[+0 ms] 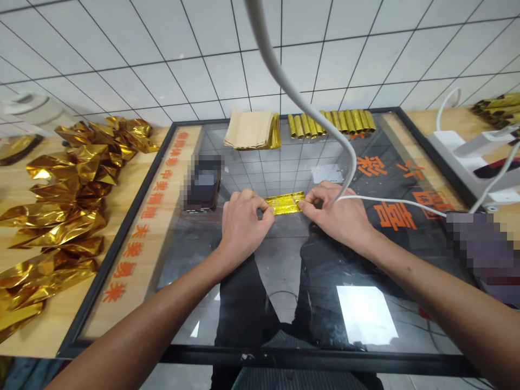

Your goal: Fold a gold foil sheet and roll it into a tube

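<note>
A small strip of shiny gold foil paper (284, 204) lies on the glass tabletop (280, 260) in front of me. My left hand (246, 222) pinches its left end between thumb and forefinger. At the opposite end, the thumb and fingers of my right hand (335, 211) close on the strip. Behind it stand a stack of tan paper sheets (247, 130) with gold foil at its right side and a row of rolled gold paper tubes (331, 123).
A phone (202, 181) rests left of my hands. Folded gold foil pieces (69, 211) cover the wooden surface at far left. A white cable (309, 92) hangs across the view. On the right are a power strip (467, 168) and a blurred-out device (487, 254).
</note>
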